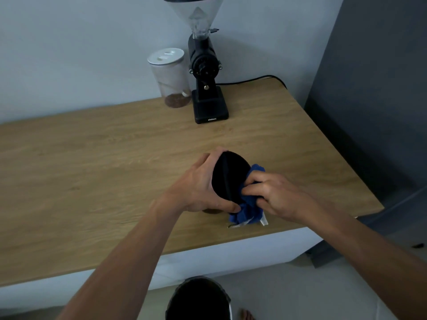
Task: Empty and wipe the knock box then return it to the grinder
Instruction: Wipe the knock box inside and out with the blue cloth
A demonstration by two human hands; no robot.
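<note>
My left hand (199,183) grips a black round knock box (227,174), holding it tilted just above the wooden counter (92,172) near its front edge. My right hand (275,196) presses a blue cloth (248,207) against the box's right side, and part of the cloth hangs down to the counter. The black coffee grinder (206,86) stands at the back by the wall, its clear hopper on top. The space in front of its base holds nothing.
A clear jar with a white lid (171,77) holds some brown grounds left of the grinder. The grinder's black cord (254,79) runs right along the wall. A dark bin (198,299) sits on the floor below the counter edge. A grey cabinet (369,100) rises at right.
</note>
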